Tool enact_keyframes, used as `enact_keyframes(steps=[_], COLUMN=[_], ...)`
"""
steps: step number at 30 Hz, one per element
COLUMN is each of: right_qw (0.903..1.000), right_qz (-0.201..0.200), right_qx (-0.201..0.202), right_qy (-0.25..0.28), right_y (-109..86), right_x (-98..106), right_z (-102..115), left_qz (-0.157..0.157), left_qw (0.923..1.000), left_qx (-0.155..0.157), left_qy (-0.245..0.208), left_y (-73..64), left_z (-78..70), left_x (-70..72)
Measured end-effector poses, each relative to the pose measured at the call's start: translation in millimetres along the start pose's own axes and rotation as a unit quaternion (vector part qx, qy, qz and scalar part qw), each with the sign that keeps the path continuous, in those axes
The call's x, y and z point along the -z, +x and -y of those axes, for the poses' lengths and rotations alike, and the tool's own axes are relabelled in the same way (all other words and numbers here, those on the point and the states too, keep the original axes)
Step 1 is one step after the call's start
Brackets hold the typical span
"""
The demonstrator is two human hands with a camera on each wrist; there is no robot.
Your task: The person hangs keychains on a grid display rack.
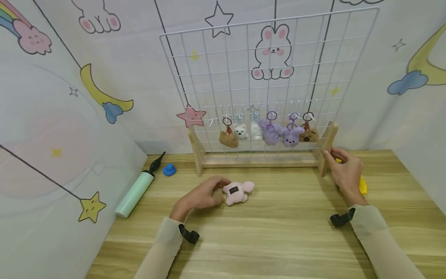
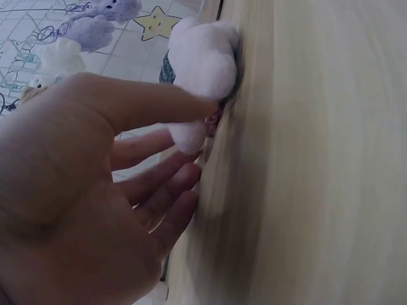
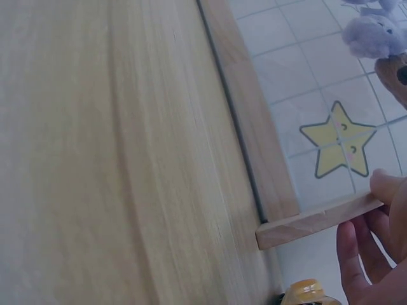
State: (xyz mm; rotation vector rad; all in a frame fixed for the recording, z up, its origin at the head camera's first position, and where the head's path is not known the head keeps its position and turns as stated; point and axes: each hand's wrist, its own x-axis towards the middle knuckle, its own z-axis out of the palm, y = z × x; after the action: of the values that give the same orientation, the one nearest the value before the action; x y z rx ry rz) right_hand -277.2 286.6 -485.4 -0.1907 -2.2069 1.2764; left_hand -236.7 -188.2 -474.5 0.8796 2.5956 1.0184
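Observation:
A pink plush charm (image 1: 235,193) with a dark label lies on the wooden table. My left hand (image 1: 206,193) is at its left side, thumb and fingers curled around one end, as the left wrist view shows with the plush (image 2: 206,60). A small red bit shows by the thumb tip. On the right, my right hand (image 1: 346,170) pinches the upright wooden end post (image 1: 329,149) of a white wire grid rack (image 1: 261,89). In the right wrist view, thumb and fingers lie on either side of that post (image 3: 318,220).
Several plush keychains hang on the grid's hooks, including a purple one (image 1: 271,133) and a brown one (image 1: 309,135). A mint green hand pump (image 1: 136,193) and a small blue object (image 1: 169,169) lie at the left. Something yellow (image 1: 363,185) sits behind my right hand.

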Motion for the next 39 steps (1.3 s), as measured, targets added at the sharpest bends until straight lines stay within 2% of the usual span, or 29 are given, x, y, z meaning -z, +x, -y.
enact_keyframes(steps=[2, 4, 10, 16, 20, 25, 28, 34, 39], right_qw=[1.0, 1.0, 1.0, 1.0, 1.0, 0.9999, 1.0, 1.0, 0.9999], right_qz=[0.0, 0.0, -0.003, -0.001, 0.003, 0.003, 0.002, 0.003, 0.004], right_qx=[-0.003, -0.003, 0.007, 0.005, -0.001, -0.003, -0.001, 0.002, 0.011], right_qy=[-0.002, -0.003, -0.002, -0.001, -0.007, -0.011, -0.01, -0.005, 0.001], right_y=[0.4, 0.5, 0.5, 0.2, -0.1, 0.2, 0.0, 0.0, -0.1], right_x=[1, 1, 0, 0, 1, 2, 2, 2, 1], right_z=[1, 1, 0, -1, 0, 0, 0, 0, -1], left_qz=[0.004, -0.007, -0.04, -0.057, -0.071, -0.073, -0.095, -0.167, -0.185], left_qw=[0.9999, 0.9996, 0.9983, 0.998, 0.9965, 0.9952, 0.9921, 0.9801, 0.9765], left_qx=[-0.004, -0.003, 0.023, 0.023, 0.042, 0.054, 0.057, 0.051, 0.039], left_qy=[0.015, 0.026, 0.035, 0.012, -0.011, -0.037, -0.059, -0.094, -0.104], left_y=[1.0, 3.6, 10.0, 10.9, 9.2, 7.7, 7.2, 7.1, 6.9], left_z=[-0.3, -0.6, -1.6, -1.9, -3.7, -5.0, -6.5, -13.2, -15.9], left_x=[-2.6, -7.2, -18.9, -17.2, -13.9, -10.1, -6.4, -0.7, -1.8])
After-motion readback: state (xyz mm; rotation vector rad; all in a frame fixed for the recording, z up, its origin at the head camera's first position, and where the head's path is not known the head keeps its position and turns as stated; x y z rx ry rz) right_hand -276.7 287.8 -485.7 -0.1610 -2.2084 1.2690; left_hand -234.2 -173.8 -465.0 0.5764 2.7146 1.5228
